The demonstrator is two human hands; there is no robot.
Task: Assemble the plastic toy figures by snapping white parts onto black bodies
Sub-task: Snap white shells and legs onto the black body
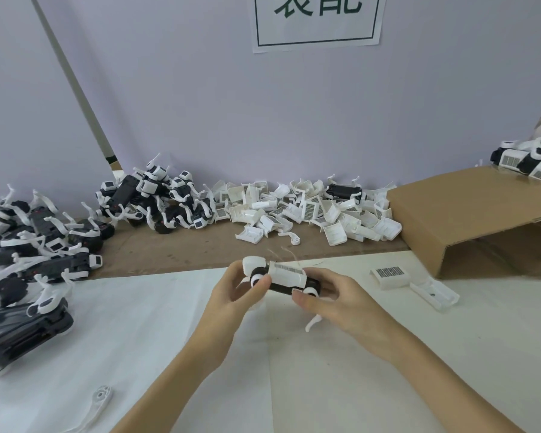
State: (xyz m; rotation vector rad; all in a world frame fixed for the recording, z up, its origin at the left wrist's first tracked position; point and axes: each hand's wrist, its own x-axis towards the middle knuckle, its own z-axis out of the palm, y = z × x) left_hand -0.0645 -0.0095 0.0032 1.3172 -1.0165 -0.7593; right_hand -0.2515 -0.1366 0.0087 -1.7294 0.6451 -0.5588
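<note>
Above the middle of the table both hands hold one toy figure [286,276]: a black body with a white shell on top, a white head at its left end and white round joints. My left hand [238,290] grips the head end with curled fingers. My right hand [331,295] grips the right end, thumb pressed against the front. A thin white leg hangs down under the right hand. A heap of loose white shells [310,210] lies at the back. Black bodies with white legs [28,245] are piled at the left.
A second pile of black-and-white figures [156,198] sits back left. A cardboard box [469,214] lies on its side at the right, with figures [525,160] on top of it. Two white shells [391,273] lie right of my hands. A white leg piece [102,396] lies near the front left.
</note>
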